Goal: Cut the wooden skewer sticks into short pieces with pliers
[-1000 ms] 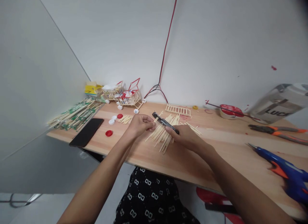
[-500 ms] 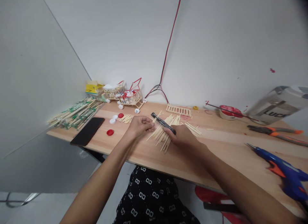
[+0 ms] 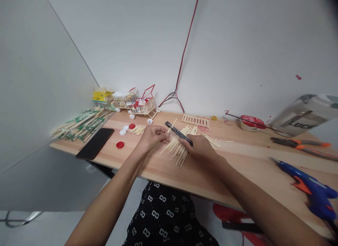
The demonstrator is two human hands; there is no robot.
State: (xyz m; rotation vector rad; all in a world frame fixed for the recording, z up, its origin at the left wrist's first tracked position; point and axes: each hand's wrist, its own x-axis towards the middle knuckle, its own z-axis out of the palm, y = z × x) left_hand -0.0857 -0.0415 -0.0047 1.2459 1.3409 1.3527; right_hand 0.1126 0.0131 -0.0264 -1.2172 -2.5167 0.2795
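Note:
My left hand [image 3: 155, 136] is closed, pinching a thin wooden stick [image 3: 173, 124] between thumb and fingertips. The stick slants up past the head of a slim dark nail clipper [image 3: 178, 133], which crosses it. My right hand [image 3: 201, 146] is closed around the clipper's near end, thumb along its side. Whether the jaws are pressed together on the stick is too small to tell. Below both hands lies a loose pile of cut wooden sticks [image 3: 179, 152] on the wooden table [image 3: 158, 168]. A small ladder-like stick frame [image 3: 196, 120] rests behind the pile.
Two small stick-built carts [image 3: 144, 105] stand by the wall, with bottle caps [image 3: 123, 132] before them. At left lie packaged chopsticks [image 3: 84, 122] and a black phone [image 3: 95, 143]. To the right are a red-stained bowl [image 3: 252, 124], pliers [image 3: 298, 143] and a blue glue gun [image 3: 303, 179].
The view has shifted very slightly. Both hands, the stick and the clipper keep nearly the same pose.

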